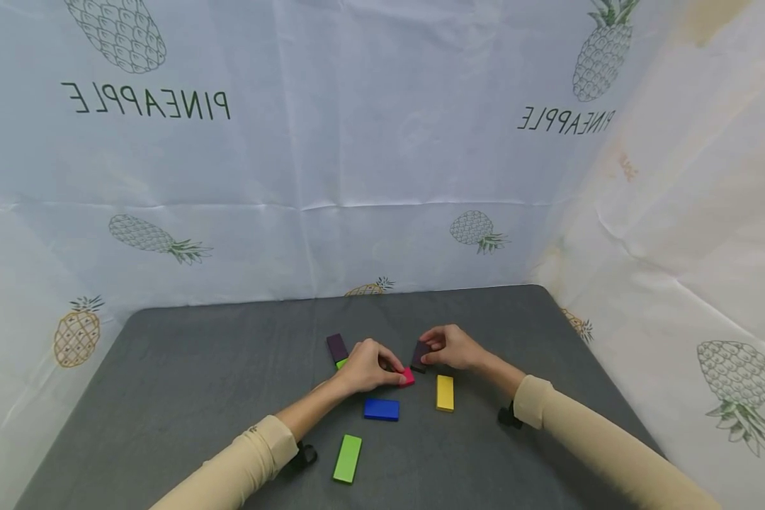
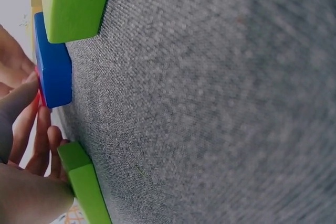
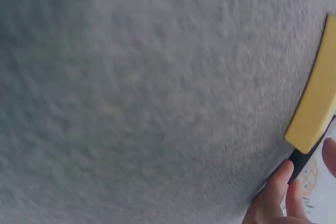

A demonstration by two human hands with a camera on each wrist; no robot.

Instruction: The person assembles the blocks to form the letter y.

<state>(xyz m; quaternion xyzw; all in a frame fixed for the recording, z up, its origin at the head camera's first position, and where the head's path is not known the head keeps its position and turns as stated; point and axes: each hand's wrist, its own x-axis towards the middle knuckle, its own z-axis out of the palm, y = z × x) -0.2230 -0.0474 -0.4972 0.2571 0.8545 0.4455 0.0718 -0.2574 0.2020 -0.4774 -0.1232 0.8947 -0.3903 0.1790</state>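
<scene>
My left hand [image 1: 366, 367] pinches a pinkish-red block [image 1: 407, 377], with the thumb on its near side and the fingers partly hiding it. Just right of it, my right hand [image 1: 455, 348] grips a dark block [image 1: 420, 356] between thumb and fingers; the two blocks' ends lie close together. In the right wrist view that dark block [image 3: 299, 162] shows black by the fingertips, behind the yellow block [image 3: 314, 98]. The left wrist view has only a sliver of red behind the blue block [image 2: 55, 72].
A second dark block [image 1: 336, 347] joins a green block [image 1: 341, 363], mostly covered by my left hand. Nearer me on the grey table [image 1: 185, 397] lie the blue block [image 1: 381, 409], another green block [image 1: 347, 459] and the yellow block [image 1: 445, 393]. Pineapple-print cloth [image 1: 370, 163] hangs behind.
</scene>
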